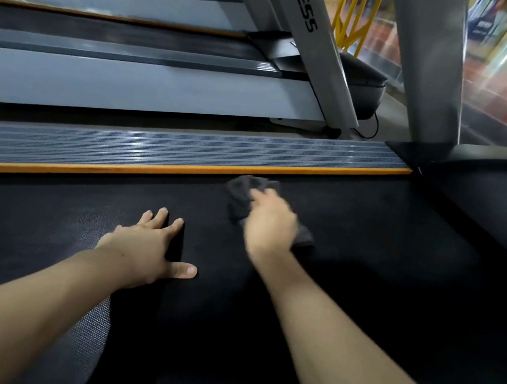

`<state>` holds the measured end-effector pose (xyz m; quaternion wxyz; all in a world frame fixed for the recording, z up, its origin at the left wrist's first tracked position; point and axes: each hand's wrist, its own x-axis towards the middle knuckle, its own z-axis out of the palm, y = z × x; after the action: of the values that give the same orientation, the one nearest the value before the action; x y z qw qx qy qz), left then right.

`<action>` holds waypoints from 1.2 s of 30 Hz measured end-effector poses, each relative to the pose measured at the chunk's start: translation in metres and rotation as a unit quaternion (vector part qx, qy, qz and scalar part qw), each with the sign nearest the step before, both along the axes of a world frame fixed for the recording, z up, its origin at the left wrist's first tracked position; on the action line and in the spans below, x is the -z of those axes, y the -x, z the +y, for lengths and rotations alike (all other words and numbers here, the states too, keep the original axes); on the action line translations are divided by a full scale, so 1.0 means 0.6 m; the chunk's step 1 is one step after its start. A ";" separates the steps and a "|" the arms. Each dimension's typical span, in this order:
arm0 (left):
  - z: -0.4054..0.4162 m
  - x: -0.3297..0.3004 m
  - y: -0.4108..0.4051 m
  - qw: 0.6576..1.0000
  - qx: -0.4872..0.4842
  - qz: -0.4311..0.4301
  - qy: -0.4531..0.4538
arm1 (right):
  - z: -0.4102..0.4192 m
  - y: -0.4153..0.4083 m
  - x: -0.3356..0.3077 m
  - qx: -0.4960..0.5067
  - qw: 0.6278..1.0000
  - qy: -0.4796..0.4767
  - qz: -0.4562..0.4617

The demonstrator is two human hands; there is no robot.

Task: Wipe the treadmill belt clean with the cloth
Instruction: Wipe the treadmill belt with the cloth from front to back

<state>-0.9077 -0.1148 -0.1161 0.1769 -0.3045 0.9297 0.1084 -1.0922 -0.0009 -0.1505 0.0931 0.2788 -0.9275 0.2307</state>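
Now crumpled dark cloth (245,195), black belt (367,256)

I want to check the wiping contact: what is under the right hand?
Under the right hand lies the dark grey cloth, bunched on the black belt. The cloth part beneath the palm is hidden.

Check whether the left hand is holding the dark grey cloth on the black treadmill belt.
No, the left hand lies flat and empty on the black treadmill belt, while the right hand presses the dark grey cloth.
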 end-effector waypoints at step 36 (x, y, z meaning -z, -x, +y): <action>0.009 -0.008 -0.004 1.000 -0.008 0.006 -0.013 | 0.042 -0.047 0.024 -0.179 0.983 -0.020 -0.042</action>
<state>-0.9050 -0.1091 -0.1113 0.1747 -0.3089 0.9268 0.1233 -1.0639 0.0245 -0.1646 0.0057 0.4324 -0.8702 0.2361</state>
